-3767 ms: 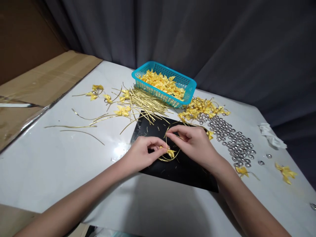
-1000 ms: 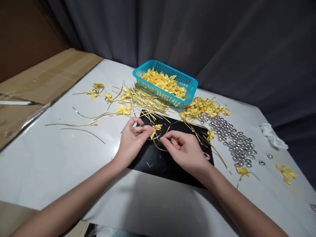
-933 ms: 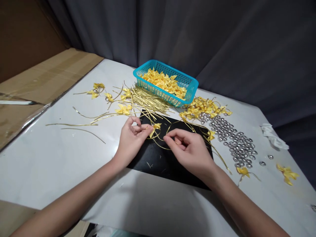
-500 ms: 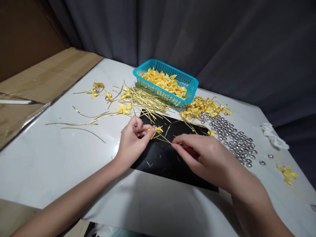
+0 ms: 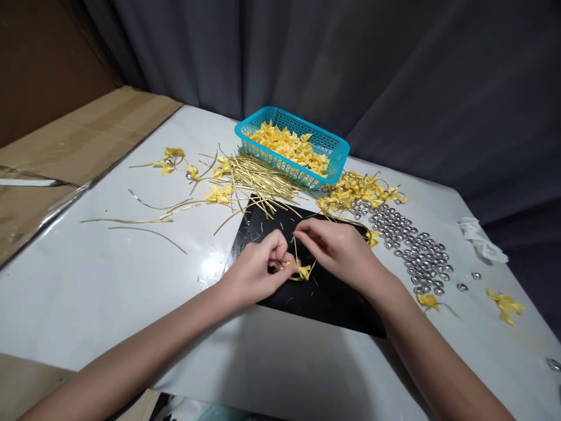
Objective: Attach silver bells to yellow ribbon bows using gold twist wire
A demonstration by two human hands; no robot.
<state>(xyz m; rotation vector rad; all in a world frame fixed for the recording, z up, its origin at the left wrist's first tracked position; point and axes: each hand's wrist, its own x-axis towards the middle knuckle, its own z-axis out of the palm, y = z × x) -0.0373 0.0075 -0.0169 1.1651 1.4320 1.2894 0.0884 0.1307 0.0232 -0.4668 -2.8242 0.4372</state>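
Observation:
My left hand [image 5: 258, 269] is closed over the black mat [image 5: 337, 313], pinching a yellow ribbon flower [image 5: 304, 272] between thumb and fingers. A small silver bead shows beside the petals. Above and to the right, my right hand [image 5: 335, 242] pinches a thin gold wire [image 5: 295, 248] that runs up from the flower. The wire's tip is partly hidden by my right fingertips. Short gold clippings lie scattered on the mat around both hands.
Behind the mat stands a blue basket [image 5: 337, 166] of yellow ribbon flowers, with a heap of gold wires [image 5: 267, 178] before it. Silver beads [image 5: 421, 251] spread to the right, near a pile of finished-looking flowers [image 5: 359, 190]. Cardboard [image 5: 87, 128] lies left.
My left hand has come nearer and to the right with the flower. My right hand has moved up and away, drawing the wire from sideways to upright.

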